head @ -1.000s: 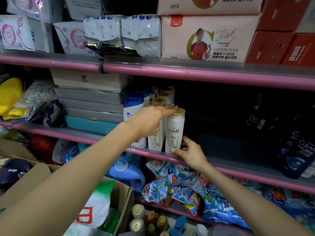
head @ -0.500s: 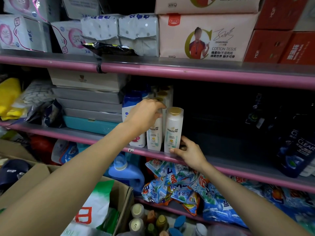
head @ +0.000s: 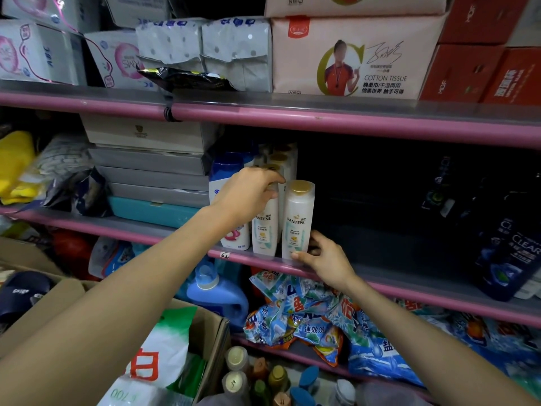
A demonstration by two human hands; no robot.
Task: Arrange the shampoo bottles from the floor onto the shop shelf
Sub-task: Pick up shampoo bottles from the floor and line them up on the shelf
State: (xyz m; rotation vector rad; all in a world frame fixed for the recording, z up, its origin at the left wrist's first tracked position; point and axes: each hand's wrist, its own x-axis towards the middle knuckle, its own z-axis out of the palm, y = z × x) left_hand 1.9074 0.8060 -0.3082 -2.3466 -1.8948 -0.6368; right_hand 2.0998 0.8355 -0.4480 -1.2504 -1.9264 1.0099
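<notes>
Bottles (head: 251, 376) with gold, green and blue caps standing on the floor at the bottom edge of the view, just right of an open cardboard box (head: 210, 341) holding a white and green bag. Beyond those, a blue detergent jug (head: 218, 294) and crumpled blue washing-powder packets (head: 298, 312) on the lowest shelf.

Right hand (head: 328, 259) at the pink front edge of the middle shelf (head: 439, 294), thumb and fingers pinching the base of the right Pantene bottle (head: 297, 218), white with a gold cap, upright at that edge. Left hand (head: 248, 194) reaching in higher, fingers curled over the top of the left Pantene bottle (head: 265, 227), hiding its cap; both bottles side by side, touching or nearly so. Just left of those, a white and blue shampoo bottle (head: 227, 183) partly behind the left hand. More gold-capped bottles (head: 278, 159) lined up behind, toward the back of the shelf.

Stacked flat boxes (head: 152, 168) at the left part of the same shelf, a teal one at the bottom. Dark Clear bottles (head: 515, 259) near the right end, well apart from the Pantene pair.

On the top shelf (head: 322, 118), a pink cotton tissue pack (head: 357, 60), red cartons (head: 480, 68) to its right, white wrapped packs (head: 205, 45) to its left.
</notes>
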